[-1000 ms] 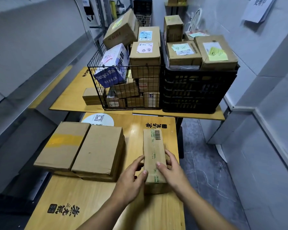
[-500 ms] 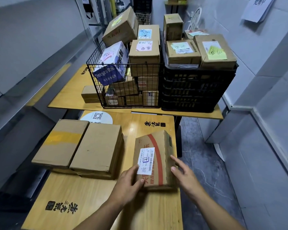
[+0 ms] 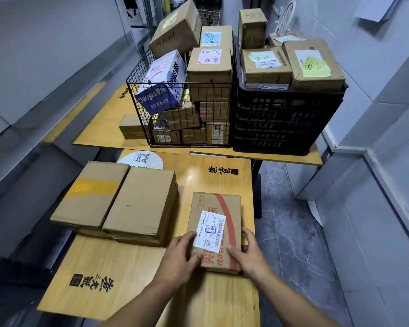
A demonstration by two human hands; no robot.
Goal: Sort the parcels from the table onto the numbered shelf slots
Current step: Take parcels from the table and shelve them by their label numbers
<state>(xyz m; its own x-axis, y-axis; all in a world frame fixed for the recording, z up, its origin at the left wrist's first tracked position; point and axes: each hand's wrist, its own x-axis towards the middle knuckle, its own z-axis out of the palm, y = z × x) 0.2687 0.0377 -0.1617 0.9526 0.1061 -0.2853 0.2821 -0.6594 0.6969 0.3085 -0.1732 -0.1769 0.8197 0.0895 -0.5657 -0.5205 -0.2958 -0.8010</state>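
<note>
So right now I've got both hands on one parcel (image 3: 216, 230), the flat cardboard one with the red band and the white label (image 3: 210, 231) facing up; it's lying flat at the near right edge of the counter (image 3: 132, 267); left hand (image 3: 178, 260) is pressed on its near left corner with the fingers loosely spread, right hand (image 3: 247, 252) cups the near right edge, thumb on top; neither is really clamped around it, more resting and steadying, and the parcel isn't off the wood yet as far as I can tell.

Looks to me like the read-the-label step; the printing seems to say something like J4-110 but it's too small for me to swear by it; that code is presumably what picks the slot.

Just beside it on the left sit two bigger brown boxes (image 3: 118, 199) side by side, one with yellow tape; farther back there's a wire basket (image 3: 182, 100) and a black crate (image 3: 286, 119), both stuffed with more parcels, so loads left to sort.

Next move I reckon: wrap the fingers under the short sides, lift it clear, then turn toward the grey shelf (image 3: 45, 74) on the left and find the matching number; I can't see any slot numbers from here.
</note>
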